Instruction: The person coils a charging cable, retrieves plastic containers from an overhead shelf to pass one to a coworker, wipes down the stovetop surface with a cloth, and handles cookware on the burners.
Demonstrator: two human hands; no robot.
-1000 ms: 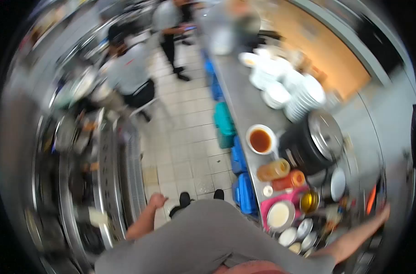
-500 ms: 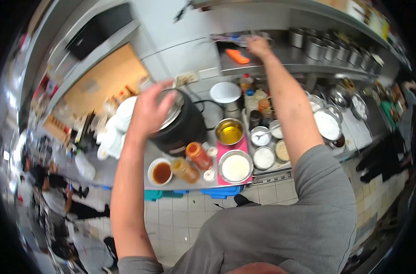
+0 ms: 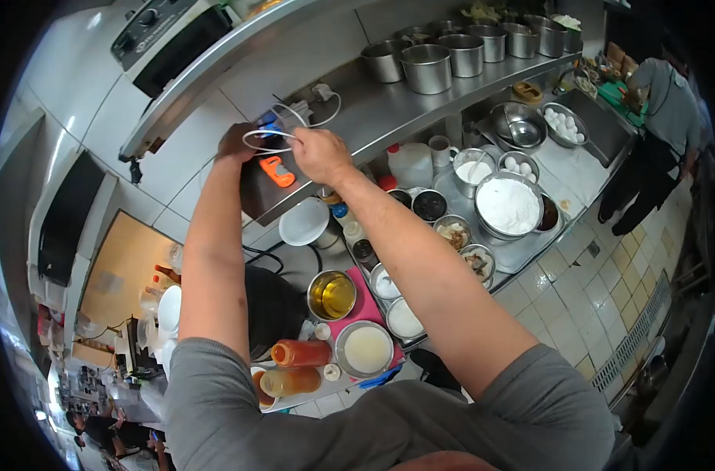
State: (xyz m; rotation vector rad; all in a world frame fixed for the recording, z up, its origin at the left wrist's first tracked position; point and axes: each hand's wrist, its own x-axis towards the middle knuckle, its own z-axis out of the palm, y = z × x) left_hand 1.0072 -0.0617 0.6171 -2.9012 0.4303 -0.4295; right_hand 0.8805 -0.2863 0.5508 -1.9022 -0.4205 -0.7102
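A thin white cable (image 3: 268, 132) loops above the steel shelf (image 3: 357, 118), and my right hand (image 3: 323, 157) is closed on it. My left hand (image 3: 237, 144) is at the shelf's left end, in shadow beside the loop. Its fingers look curled, but what they grip is not clear. Between and behind my hands lies a blue item (image 3: 269, 122) with a grey-white part, too small to name. An orange tool (image 3: 277, 171) with a grey patch, perhaps a folding thermometer, lies on the shelf just below my hands. A white plug (image 3: 323, 93) shows behind them.
Several steel pots (image 3: 426, 69) line the shelf to the right. Below are a pan of yellow oil (image 3: 331, 296), a bowl of pale liquid (image 3: 365, 349), sauce bottles (image 3: 302, 353), a bowl of white powder (image 3: 508, 204) and eggs (image 3: 563, 124). Another person (image 3: 662, 118) stands at far right.
My left hand has moved from above the black pot up to the shelf, beside my right hand. The right hand now holds a white cable loop. The view has turned right and closer to the shelf.
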